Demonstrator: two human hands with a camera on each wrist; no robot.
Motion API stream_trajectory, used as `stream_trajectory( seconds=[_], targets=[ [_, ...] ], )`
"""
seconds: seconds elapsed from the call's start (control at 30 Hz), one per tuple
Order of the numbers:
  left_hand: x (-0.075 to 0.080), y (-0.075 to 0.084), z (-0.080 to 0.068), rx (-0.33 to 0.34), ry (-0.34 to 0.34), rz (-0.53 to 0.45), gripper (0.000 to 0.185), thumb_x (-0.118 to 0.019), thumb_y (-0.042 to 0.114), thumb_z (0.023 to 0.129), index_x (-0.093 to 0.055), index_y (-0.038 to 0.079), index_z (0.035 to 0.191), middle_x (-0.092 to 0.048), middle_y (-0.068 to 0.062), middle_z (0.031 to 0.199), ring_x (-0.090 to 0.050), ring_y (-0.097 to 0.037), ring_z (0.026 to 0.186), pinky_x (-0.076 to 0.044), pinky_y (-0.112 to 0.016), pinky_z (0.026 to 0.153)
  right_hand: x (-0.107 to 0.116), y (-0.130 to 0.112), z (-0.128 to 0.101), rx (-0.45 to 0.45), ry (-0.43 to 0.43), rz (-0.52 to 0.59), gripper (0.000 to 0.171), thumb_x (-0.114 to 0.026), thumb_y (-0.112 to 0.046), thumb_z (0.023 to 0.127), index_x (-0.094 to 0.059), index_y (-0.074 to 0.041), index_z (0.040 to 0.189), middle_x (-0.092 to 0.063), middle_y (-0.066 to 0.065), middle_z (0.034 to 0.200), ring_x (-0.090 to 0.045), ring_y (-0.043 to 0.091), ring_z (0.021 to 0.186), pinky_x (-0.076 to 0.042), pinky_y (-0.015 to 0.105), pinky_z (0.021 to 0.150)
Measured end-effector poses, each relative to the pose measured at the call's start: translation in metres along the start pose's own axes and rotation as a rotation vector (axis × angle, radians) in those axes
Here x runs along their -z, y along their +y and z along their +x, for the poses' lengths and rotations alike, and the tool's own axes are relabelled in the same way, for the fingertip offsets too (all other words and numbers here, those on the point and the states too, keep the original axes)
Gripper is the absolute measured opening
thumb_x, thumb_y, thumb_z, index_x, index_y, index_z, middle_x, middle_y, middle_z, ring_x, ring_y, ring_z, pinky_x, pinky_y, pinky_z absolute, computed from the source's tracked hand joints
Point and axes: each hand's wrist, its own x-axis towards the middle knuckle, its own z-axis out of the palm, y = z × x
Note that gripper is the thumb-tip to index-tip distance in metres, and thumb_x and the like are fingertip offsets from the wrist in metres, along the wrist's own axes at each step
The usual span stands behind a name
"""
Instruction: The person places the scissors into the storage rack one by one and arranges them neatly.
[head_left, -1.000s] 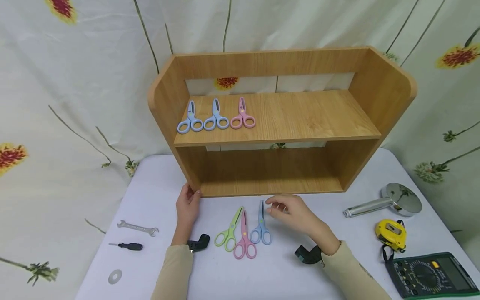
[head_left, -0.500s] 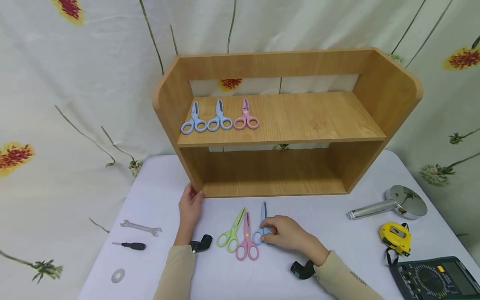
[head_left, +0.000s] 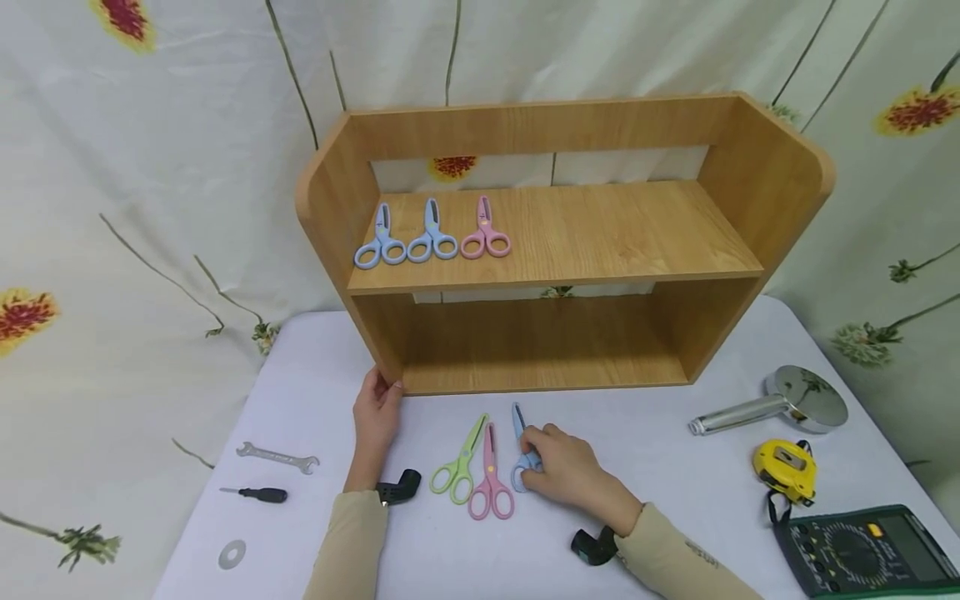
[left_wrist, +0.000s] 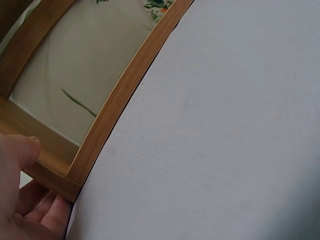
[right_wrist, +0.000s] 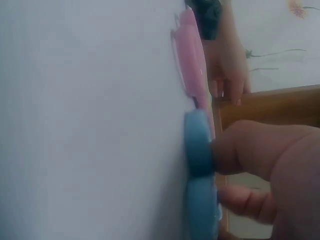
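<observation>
My left hand (head_left: 377, 417) holds the lower left front corner of a wooden shelf (head_left: 630, 233). In the left wrist view, that hand (left_wrist: 17, 185) has its thumb on the inner side of the side panel and its fingers around the outside. On the table, my right hand (head_left: 566, 467) pinches the handles of light blue scissors (head_left: 519, 418), partly covering them. Close up, its thumb and a finger touch the blue handle loops (right_wrist: 199, 145). Pink scissors (head_left: 491, 479) and green scissors (head_left: 462, 458) lie to the left of the blue pair.
Two blue scissors (head_left: 431, 237) and one pink pair (head_left: 485, 233) lie on the upper shelf board. At left are a wrench (head_left: 277, 457), a screwdriver (head_left: 262, 494) and a washer (head_left: 232, 554). Rightward are a shower head (head_left: 806, 400), a tape measure (head_left: 785, 469) and a multimeter (head_left: 862, 550).
My right hand has come down from beside the blades to the blue scissors' handles and taken hold of them. The blue scissors have turned slightly, tip leftward. My left hand stays on the shelf corner.
</observation>
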Motion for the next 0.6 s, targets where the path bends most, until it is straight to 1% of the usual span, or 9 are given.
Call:
stream_trajectory(
  seconds=[0.07, 0.13, 0.2, 0.3, 0.33, 0.4, 0.43, 0.47, 0.6],
  targets=[
    [0.000, -0.001, 0.000, 0.005, 0.002, -0.005, 0.050, -0.055, 0.011, 0.102, -0.046, 0.006, 0.151, -0.056, -0.025, 0.145, -0.060, -0.037, 0.130, -0.050, -0.050, 0.109, 0.004, 0.000, 0.000, -0.037, -0.013, 0.015, 0.028, -0.077, -0.017, 0.075, -0.057, -0.015, 0.093, -0.051, -0.002, 0.074, -0.044, 0.014, 0.066, -0.031, 0.026, 0.055],
    [-0.001, -0.002, 0.000, 0.005, 0.004, 0.001, 0.049, -0.055, 0.011, 0.102, -0.047, 0.006, 0.150, -0.057, -0.025, 0.145, -0.061, -0.037, 0.129, -0.051, -0.049, 0.108, 0.007, 0.002, 0.000, -0.066, -0.031, 0.030, 0.031, -0.077, -0.016, 0.072, -0.055, -0.014, 0.094, -0.047, -0.002, 0.071, -0.043, 0.015, 0.065, -0.030, 0.026, 0.054],
    [-0.002, -0.002, -0.001, -0.002, 0.013, 0.001, 0.049, -0.056, 0.010, 0.102, -0.048, 0.005, 0.149, -0.058, -0.025, 0.143, -0.062, -0.036, 0.128, -0.053, -0.044, 0.107, 0.008, 0.004, 0.000, -0.070, -0.041, 0.041, 0.033, -0.077, -0.017, 0.070, -0.055, -0.014, 0.095, -0.045, -0.004, 0.069, -0.043, 0.014, 0.064, -0.030, 0.025, 0.054],
    [-0.002, -0.003, -0.001, -0.029, 0.026, -0.004, 0.047, -0.057, 0.007, 0.100, -0.050, 0.000, 0.146, -0.060, -0.028, 0.140, -0.063, -0.037, 0.126, -0.055, -0.024, 0.101, 0.006, 0.009, 0.000, -0.064, -0.046, 0.078, 0.031, -0.073, -0.017, 0.073, -0.055, -0.015, 0.098, -0.040, -0.007, 0.065, -0.041, 0.012, 0.062, -0.028, 0.024, 0.053],
    [-0.002, -0.004, -0.001, -0.036, 0.029, -0.008, 0.047, -0.057, 0.006, 0.099, -0.050, -0.001, 0.145, -0.060, -0.029, 0.139, -0.064, -0.036, 0.125, -0.053, -0.016, 0.097, 0.006, 0.011, 0.000, -0.058, -0.044, 0.093, 0.029, -0.072, -0.016, 0.074, -0.056, -0.016, 0.099, -0.038, -0.007, 0.064, -0.040, 0.012, 0.061, -0.027, 0.023, 0.053],
    [-0.002, -0.004, -0.001, -0.048, 0.029, -0.011, 0.046, -0.057, 0.004, 0.099, -0.050, -0.003, 0.144, -0.061, -0.030, 0.138, -0.064, -0.037, 0.125, -0.048, -0.008, 0.091, 0.005, 0.014, 0.000, -0.041, -0.040, 0.125, 0.025, -0.070, -0.015, 0.077, -0.058, -0.016, 0.099, -0.036, -0.008, 0.062, -0.038, 0.011, 0.060, -0.026, 0.022, 0.053],
    [-0.001, -0.003, -0.001, -0.050, 0.027, -0.007, 0.046, -0.057, 0.004, 0.099, -0.050, -0.003, 0.144, -0.060, -0.030, 0.138, -0.063, -0.037, 0.125, -0.047, -0.006, 0.090, 0.006, 0.015, 0.000, -0.033, -0.042, 0.139, 0.022, -0.069, -0.014, 0.078, -0.059, -0.017, 0.098, -0.035, -0.008, 0.062, -0.038, 0.011, 0.060, -0.025, 0.022, 0.053],
    [-0.001, -0.003, -0.001, -0.050, 0.026, -0.004, 0.046, -0.057, 0.005, 0.099, -0.050, -0.003, 0.144, -0.060, -0.030, 0.138, -0.063, -0.037, 0.126, -0.047, -0.007, 0.091, 0.006, 0.016, 0.001, -0.019, -0.043, 0.145, 0.020, -0.070, -0.013, 0.079, -0.061, -0.017, 0.097, -0.035, -0.008, 0.062, -0.038, 0.010, 0.061, -0.026, 0.022, 0.054],
    [0.001, -0.001, 0.000, -0.041, 0.023, 0.009, 0.046, -0.057, 0.005, 0.100, -0.050, -0.001, 0.145, -0.060, -0.029, 0.139, -0.064, -0.037, 0.125, -0.053, -0.020, 0.097, 0.008, 0.019, 0.003, 0.028, -0.056, 0.163, 0.015, -0.071, -0.012, 0.080, -0.066, -0.016, 0.094, -0.036, -0.009, 0.063, -0.039, 0.009, 0.062, -0.028, 0.021, 0.056]
  ],
)
